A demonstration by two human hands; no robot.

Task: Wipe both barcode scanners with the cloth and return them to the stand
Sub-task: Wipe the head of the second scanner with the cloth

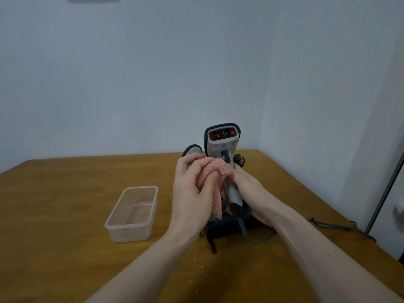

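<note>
Left hand (192, 189) grips a pink mesh cloth (215, 182) against the upright grey barcode scanner (224, 149) at frame centre, whose handle the right hand (247, 189) curls round, above the wooden desk (65, 193).

Open wooden table (65, 193) is left free at the far left and near centre, while passage is blocked by the clear container (133, 213) and, to the right, the black stand (229, 228) and trailing cable (341, 226).
</note>
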